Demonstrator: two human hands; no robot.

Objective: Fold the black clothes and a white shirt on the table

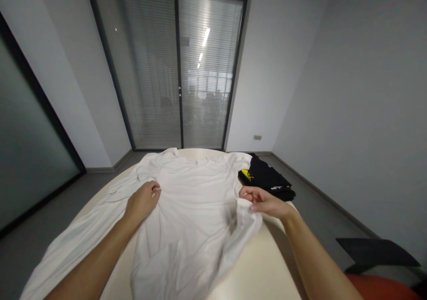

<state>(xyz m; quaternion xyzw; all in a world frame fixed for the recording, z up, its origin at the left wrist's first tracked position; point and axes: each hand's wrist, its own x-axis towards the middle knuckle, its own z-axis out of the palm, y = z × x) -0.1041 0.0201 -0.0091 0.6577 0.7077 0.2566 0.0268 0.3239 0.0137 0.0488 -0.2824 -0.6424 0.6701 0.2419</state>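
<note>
A white T-shirt [196, 193] lies spread over the table, its neckline toward the far edge and its near part rumpled. At the shirt's left side, my left hand [144, 198] is closed, pinching the cloth; creases fan out from the fingers. My right hand [263, 200] grips the shirt's right side and holds that edge raised off the table, where the cloth is blurred. More white cloth [83, 233] lies to the left, partly under my left forearm; whether it is a separate garment I cannot tell.
Folded black clothes with yellow print [267, 177] are stacked at the table's [253, 269] right edge. Beyond the table stands a glass door with blinds [180, 68]. A black and red chair [376, 253] is at lower right, close to my right forearm.
</note>
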